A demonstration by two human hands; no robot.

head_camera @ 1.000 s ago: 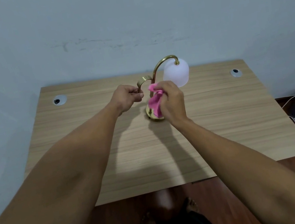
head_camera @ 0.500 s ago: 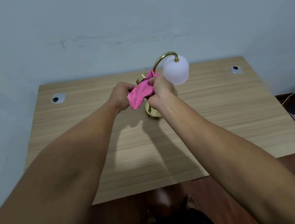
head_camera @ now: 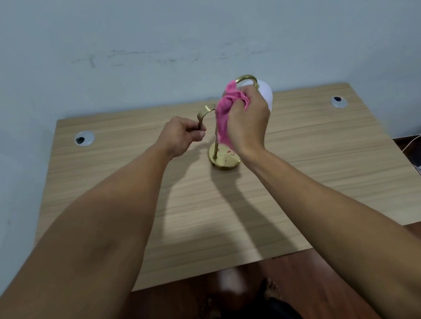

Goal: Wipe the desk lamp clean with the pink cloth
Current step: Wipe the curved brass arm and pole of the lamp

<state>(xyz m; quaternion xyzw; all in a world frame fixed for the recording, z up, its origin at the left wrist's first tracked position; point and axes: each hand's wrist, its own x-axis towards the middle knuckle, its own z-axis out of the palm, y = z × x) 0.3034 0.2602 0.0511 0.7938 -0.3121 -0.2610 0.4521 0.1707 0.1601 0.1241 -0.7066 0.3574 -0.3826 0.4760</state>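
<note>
Wiping is under way, going by the head view, the only one I have: my right hand (head_camera: 249, 122) has the pink cloth (head_camera: 226, 113) bunched in its curled fingers and pressed up against the upper stem of the desk lamp (head_camera: 224, 159), just under the gold arch (head_camera: 246, 78) that carries the white shade (head_camera: 266, 94). A tail of the cloth hangs down along the stem toward the round brass base (head_camera: 228, 162), and it stops short of it as far as I can tell. My left hand (head_camera: 182, 137) pinches the end of the smaller curved gold handle (head_camera: 203, 113) between thumb and curled fingers, so the lamp is steadied while I rub. The lamp stands upright toward the back of the wooden desk (head_camera: 213, 214), between two round cable grommets, with the base flat on the top. I cannot judge from here which parts are already clean; the base shows reddish flecks that may only be the cloth reflected in the brass. My guess is that the stem is the part in hand, and that the shade, which my right hand half hides, the arch above it and the base may yet need a pass. The cloth sits wholly in my right grip, the lamp between both hands.
</note>
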